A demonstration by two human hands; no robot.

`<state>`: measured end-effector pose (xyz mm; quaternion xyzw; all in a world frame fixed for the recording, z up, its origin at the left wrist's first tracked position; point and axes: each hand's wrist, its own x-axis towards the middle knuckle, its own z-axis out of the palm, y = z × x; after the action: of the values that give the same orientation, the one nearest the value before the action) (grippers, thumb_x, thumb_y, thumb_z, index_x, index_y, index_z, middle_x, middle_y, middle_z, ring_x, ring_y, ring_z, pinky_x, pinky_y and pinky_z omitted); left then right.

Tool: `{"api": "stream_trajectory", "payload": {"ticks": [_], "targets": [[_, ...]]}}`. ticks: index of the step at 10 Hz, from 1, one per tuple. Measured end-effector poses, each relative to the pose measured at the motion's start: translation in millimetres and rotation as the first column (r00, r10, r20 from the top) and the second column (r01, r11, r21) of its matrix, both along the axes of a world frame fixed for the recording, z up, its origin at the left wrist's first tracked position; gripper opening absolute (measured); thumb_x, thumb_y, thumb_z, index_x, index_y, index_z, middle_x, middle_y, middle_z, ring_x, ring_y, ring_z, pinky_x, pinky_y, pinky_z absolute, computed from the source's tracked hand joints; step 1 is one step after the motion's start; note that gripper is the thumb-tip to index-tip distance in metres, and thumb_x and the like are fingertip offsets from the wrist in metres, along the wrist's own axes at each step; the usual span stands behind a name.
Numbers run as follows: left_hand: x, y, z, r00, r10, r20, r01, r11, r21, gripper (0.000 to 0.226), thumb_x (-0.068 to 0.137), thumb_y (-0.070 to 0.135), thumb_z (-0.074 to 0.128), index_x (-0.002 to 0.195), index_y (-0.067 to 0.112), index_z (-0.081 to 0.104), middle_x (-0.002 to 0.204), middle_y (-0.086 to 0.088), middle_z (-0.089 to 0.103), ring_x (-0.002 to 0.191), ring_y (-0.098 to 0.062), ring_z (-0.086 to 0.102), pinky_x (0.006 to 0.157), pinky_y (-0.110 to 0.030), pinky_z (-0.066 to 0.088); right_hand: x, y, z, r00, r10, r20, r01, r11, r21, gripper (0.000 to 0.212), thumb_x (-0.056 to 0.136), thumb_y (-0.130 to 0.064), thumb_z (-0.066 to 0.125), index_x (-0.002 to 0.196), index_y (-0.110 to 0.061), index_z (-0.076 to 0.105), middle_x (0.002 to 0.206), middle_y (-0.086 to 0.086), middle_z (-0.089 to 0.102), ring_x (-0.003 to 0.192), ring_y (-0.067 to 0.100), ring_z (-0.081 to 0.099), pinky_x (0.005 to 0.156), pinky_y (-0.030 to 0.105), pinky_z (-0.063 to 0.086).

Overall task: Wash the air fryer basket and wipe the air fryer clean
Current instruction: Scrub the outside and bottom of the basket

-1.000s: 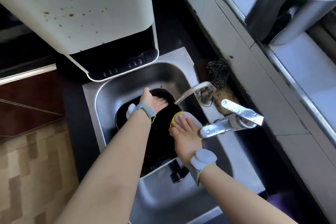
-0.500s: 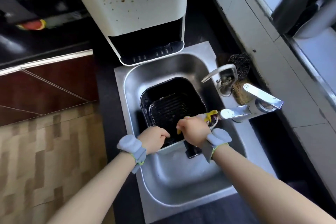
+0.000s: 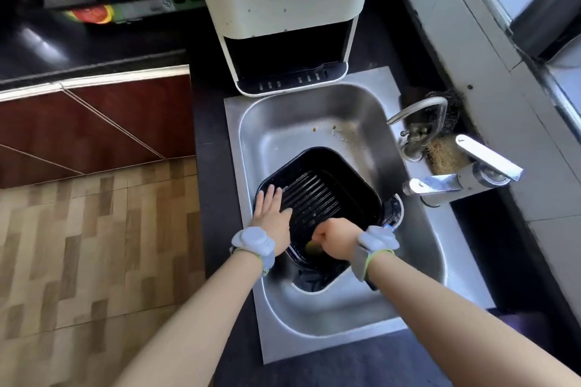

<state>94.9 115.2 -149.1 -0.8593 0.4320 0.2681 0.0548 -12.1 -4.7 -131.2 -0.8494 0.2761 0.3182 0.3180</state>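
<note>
Black air fryer basket (image 3: 327,198) lies in the sink's (image 3: 314,122) near half; left hand (image 3: 272,217) presses flat on its left rim, right hand (image 3: 334,237) grips a sponge (image 3: 311,249) at its near wall.

Dark countertop (image 3: 213,173), steel sink (image 3: 314,122), wood-pattern floor (image 3: 94,245), reddish cabinet (image 3: 94,122), white tiled ledge (image 3: 490,78)

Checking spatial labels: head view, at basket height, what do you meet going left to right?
Wood-pattern floor → left hand flat on the basket's left rim → air fryer basket → chrome faucet → tiled ledge.
</note>
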Motion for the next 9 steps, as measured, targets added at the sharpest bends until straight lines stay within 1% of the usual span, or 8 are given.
{"api": "stream_trajectory", "payload": {"ticks": [1, 2, 3, 4, 5, 7, 8, 9], "targets": [[0, -10, 0, 0.992, 0.098, 0.079, -0.091, 0.992, -0.087, 0.067, 0.081, -0.004, 0.041, 0.145, 0.012, 0.028, 0.158, -0.012, -0.006, 0.146, -0.026, -0.012, 0.118, -0.041, -0.009, 22, 14, -14, 0.957, -0.286, 0.046, 0.287, 0.958, -0.018, 0.023, 0.092, -0.023, 0.05, 0.104, -0.022, 0.069, 0.11, 0.007, 0.067, 0.104, 0.028, 0.061, 0.08, 0.025, 0.045], [12, -25, -7, 0.974, 0.204, 0.094, -0.18, 0.959, -0.22, 0.064, 0.083, -0.007, 0.038, 0.143, 0.011, 0.028, 0.158, -0.011, 0.006, 0.146, -0.026, 0.001, 0.118, -0.038, 0.007, 36, 6, -26, 0.808, -0.549, 0.214, 0.576, 0.813, -0.089, 0.022, 0.093, -0.026, 0.043, 0.099, -0.031, 0.064, 0.097, 0.007, 0.069, 0.077, 0.026, 0.062, 0.063, 0.024, 0.041], [27, -43, -6, 0.964, 0.222, 0.144, -0.18, 0.949, -0.259, 0.072, 0.083, 0.0, 0.044, 0.148, 0.015, 0.016, 0.145, -0.012, 0.03, 0.132, -0.03, 0.028, 0.109, -0.037, 0.021, 45, 6, -44, 0.926, -0.339, 0.168, 0.366, 0.916, -0.166, 0.025, 0.094, -0.025, 0.039, 0.11, -0.03, 0.058, 0.098, 0.008, 0.067, 0.075, 0.028, 0.058, 0.063, 0.026, 0.039], [46, -59, -15, 0.961, 0.219, 0.169, -0.168, 0.948, -0.272, 0.077, 0.084, 0.002, 0.045, 0.15, 0.019, 0.008, 0.125, -0.008, 0.045, 0.112, -0.028, 0.04, 0.092, -0.034, 0.031, 63, 18, -74, 0.999, -0.032, 0.002, 0.032, 0.996, -0.084, 0.036, 0.092, -0.022, 0.047, 0.126, -0.015, 0.053, 0.13, 0.009, 0.054, 0.117, 0.027, 0.053, 0.089, 0.034, 0.046], [59, -66, -25, 0.97, 0.21, 0.122, -0.181, 0.959, -0.217, 0.056, 0.086, 0.003, 0.042, 0.139, 0.017, 0.031, 0.122, -0.011, 0.048, 0.111, -0.03, 0.042, 0.084, -0.034, 0.036, 70, 7, -88, 0.997, 0.042, -0.067, -0.054, 0.981, -0.187, 0.068, 0.093, -0.025, 0.044, 0.151, -0.024, 0.008, 0.159, 0.001, -0.004, 0.146, 0.027, -0.002, 0.117, 0.048, 0.013], [64, -77, -34, 0.968, 0.23, 0.1, -0.196, 0.943, -0.269, 0.033, 0.08, -0.003, 0.04, 0.105, 0.014, 0.052, 0.105, -0.009, 0.057, 0.1, -0.031, 0.048, 0.071, -0.032, 0.028, 59, -3, -92, 0.898, 0.425, -0.109, -0.435, 0.896, -0.09, 0.063, 0.099, -0.04, 0.031, 0.151, -0.025, -0.002, 0.159, 0.001, -0.014, 0.145, 0.026, -0.016, 0.118, 0.05, -0.006], [62, -75, -34, 0.973, 0.211, 0.089, -0.178, 0.941, -0.287, 0.027, 0.08, -0.001, 0.042, 0.101, 0.014, 0.051, 0.101, -0.008, 0.057, 0.094, -0.031, 0.046, 0.067, -0.032, 0.026, 64, -28, -92, 0.964, 0.134, -0.231, -0.177, 0.969, -0.175, 0.064, 0.099, -0.046, 0.024, 0.145, -0.04, -0.019, 0.153, -0.006, -0.03, 0.144, 0.027, -0.022, 0.116, 0.054, 0.01], [60, -78, -34, 0.97, 0.225, 0.097, -0.192, 0.944, -0.266, 0.032, 0.076, -0.003, 0.044, 0.101, 0.016, 0.052, 0.099, -0.007, 0.057, 0.094, -0.029, 0.046, 0.067, -0.031, 0.027, 69, 14, -92, 0.982, 0.174, -0.076, -0.18, 0.98, -0.084, 0.066, 0.093, -0.038, 0.049, 0.15, -0.027, 0.017, 0.159, 0.001, 0.012, 0.145, 0.025, 0.013, 0.116, 0.04, 0.021]]}}
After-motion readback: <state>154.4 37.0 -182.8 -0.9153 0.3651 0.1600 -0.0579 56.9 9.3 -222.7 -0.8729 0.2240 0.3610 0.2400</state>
